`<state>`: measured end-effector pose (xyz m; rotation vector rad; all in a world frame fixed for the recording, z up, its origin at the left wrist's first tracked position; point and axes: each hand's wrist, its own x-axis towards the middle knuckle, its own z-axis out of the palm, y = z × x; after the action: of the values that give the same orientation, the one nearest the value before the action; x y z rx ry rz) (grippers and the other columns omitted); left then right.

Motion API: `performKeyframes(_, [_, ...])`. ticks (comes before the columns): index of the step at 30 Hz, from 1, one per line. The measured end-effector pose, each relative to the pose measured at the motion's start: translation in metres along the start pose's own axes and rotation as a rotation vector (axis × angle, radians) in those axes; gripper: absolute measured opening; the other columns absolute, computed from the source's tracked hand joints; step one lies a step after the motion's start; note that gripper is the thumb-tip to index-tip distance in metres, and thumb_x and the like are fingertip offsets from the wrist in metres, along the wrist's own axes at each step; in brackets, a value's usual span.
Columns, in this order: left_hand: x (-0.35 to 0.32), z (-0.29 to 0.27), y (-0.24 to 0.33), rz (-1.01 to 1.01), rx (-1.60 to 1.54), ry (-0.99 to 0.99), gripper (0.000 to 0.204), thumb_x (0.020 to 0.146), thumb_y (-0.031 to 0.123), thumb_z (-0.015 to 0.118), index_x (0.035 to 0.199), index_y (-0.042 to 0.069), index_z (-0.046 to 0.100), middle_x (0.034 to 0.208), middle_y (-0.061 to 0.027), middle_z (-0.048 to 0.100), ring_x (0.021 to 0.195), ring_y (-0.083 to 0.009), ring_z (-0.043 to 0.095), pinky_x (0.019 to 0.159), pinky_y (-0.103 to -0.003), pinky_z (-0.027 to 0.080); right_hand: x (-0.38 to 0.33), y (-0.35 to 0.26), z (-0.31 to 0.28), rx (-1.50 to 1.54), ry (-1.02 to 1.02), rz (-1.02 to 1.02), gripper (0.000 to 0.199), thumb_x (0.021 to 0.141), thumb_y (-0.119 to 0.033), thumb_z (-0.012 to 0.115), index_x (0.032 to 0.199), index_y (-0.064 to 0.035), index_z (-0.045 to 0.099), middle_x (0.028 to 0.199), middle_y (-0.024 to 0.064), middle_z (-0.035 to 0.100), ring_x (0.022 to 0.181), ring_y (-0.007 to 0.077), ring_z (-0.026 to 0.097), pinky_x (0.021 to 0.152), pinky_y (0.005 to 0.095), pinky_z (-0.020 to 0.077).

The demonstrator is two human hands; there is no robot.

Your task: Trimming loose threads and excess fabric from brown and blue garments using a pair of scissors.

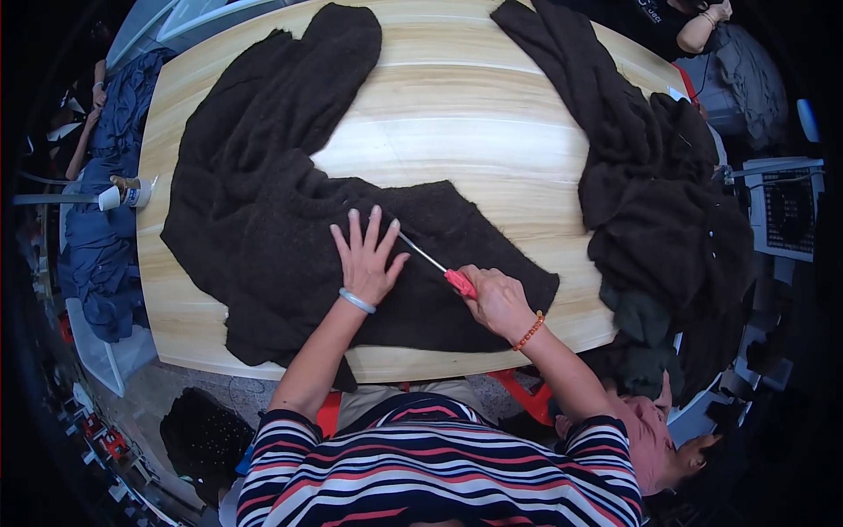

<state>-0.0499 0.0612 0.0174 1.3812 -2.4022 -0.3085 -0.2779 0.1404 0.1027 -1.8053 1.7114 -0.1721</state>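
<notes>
A dark brown knitted sweater [281, 237] lies spread over the wooden table, one sleeve reaching to the far side. My left hand [364, 255], fingers stretched apart, rests flat on the knit. A red-handled tool [458, 281] with a long thin metal shaft is gripped in my right hand [500, 301]. Its shaft slants up and left, and the tip meets the fabric just right of my left fingertips. The exact shape of the tip is too small to make out.
More dark brown knitwear [654, 202] is heaped along the table's [465, 114] right side. Blue fabric [105, 246] hangs at the left beside a small jar [136, 191]. Other people stand or sit at the far right [698, 31], far left and near right [645, 439].
</notes>
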Motion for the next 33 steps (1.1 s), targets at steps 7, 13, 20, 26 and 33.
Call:
performKeyframes(7, [-0.011, 0.025, -0.025, -0.015, 0.110, -0.194, 0.048, 0.086, 0.042, 0.062, 0.129, 0.021, 0.057, 0.151, -0.0047, 0.034, 0.139, -0.0452, 0.022, 0.105, -0.073, 0.011, 0.032, -0.026, 0.006, -0.094, -0.034, -0.054, 0.020, 0.086, -0.023, 0.062, 0.087, -0.0028, 0.058, 0.066, 0.0180, 0.065, 0.064, 0.0357, 0.066, 0.057, 0.0451, 0.0519])
performKeyframes(13, [-0.011, 0.029, -0.026, -0.015, 0.090, -0.214, 0.046, 0.088, 0.045, 0.058, 0.129, 0.025, 0.057, 0.150, -0.0022, 0.035, 0.136, -0.0447, 0.025, 0.104, -0.073, 0.011, 0.060, -0.031, 0.016, -0.127, -0.002, -0.054, 0.022, 0.089, -0.027, 0.060, 0.088, -0.0048, 0.058, 0.064, 0.0201, 0.063, 0.064, 0.0369, 0.065, 0.057, 0.0468, 0.0515])
performKeyframes(20, [-0.010, 0.028, -0.029, -0.014, 0.061, -0.229, 0.045, 0.088, 0.045, 0.058, 0.129, 0.025, 0.058, 0.152, -0.0026, 0.033, 0.137, -0.0444, 0.023, 0.103, -0.074, 0.010, 0.064, -0.032, 0.019, -0.142, 0.012, -0.053, 0.022, 0.087, -0.024, 0.061, 0.085, -0.0024, 0.060, 0.066, 0.0190, 0.065, 0.065, 0.0335, 0.067, 0.057, 0.0427, 0.0532])
performKeyframes(26, [-0.008, 0.030, -0.029, 0.001, 0.075, -0.239, 0.046, 0.088, 0.046, 0.058, 0.130, 0.027, 0.056, 0.152, -0.0027, 0.032, 0.138, -0.0439, 0.022, 0.103, -0.075, 0.010, 0.069, -0.031, 0.012, -0.168, 0.012, 0.008, 0.023, 0.086, -0.025, 0.063, 0.084, -0.0022, 0.061, 0.066, 0.0189, 0.065, 0.065, 0.0333, 0.068, 0.057, 0.0425, 0.0536])
performKeyframes(33, [-0.008, 0.030, -0.028, -0.007, 0.035, -0.211, 0.044, 0.085, 0.040, 0.063, 0.126, 0.026, 0.060, 0.151, -0.0044, 0.033, 0.138, -0.0423, 0.024, 0.105, -0.072, 0.012, 0.062, -0.031, 0.012, -0.066, -0.025, 0.035, 0.023, 0.088, -0.027, 0.060, 0.093, -0.0040, 0.059, 0.070, 0.0207, 0.065, 0.070, 0.0379, 0.066, 0.061, 0.0476, 0.0525])
